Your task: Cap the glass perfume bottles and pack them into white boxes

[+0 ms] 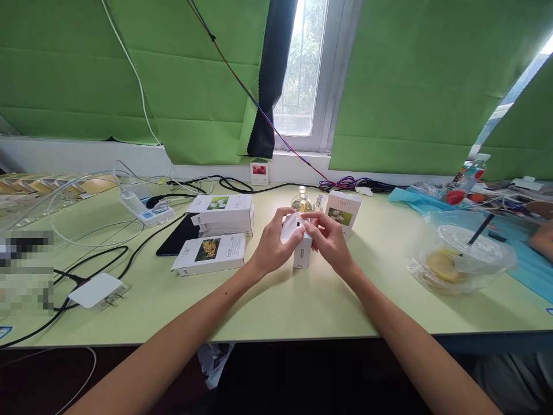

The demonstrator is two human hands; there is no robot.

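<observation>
A small white box (302,255) stands upright on the pale green table (276,314), its upper end between my two hands. My left hand (276,242) is closed on the box's left side, thumb at the top near a raised flap. From the right, my right hand (329,237) grips the same box, its thumb and fingers at the top edge. Glass bottles with gold and silver caps (303,202) stand just behind the hands, partly hidden. A white box with a flower picture (343,212) stands behind my right hand.
Left of my hands lie stacked white boxes (222,210), another flat box (210,253) and a dark tablet (175,239). Farther left are a power strip (149,212), cables and a white charger (99,291). A bagged drink cup (458,253) stands right, near a person's hand (542,239).
</observation>
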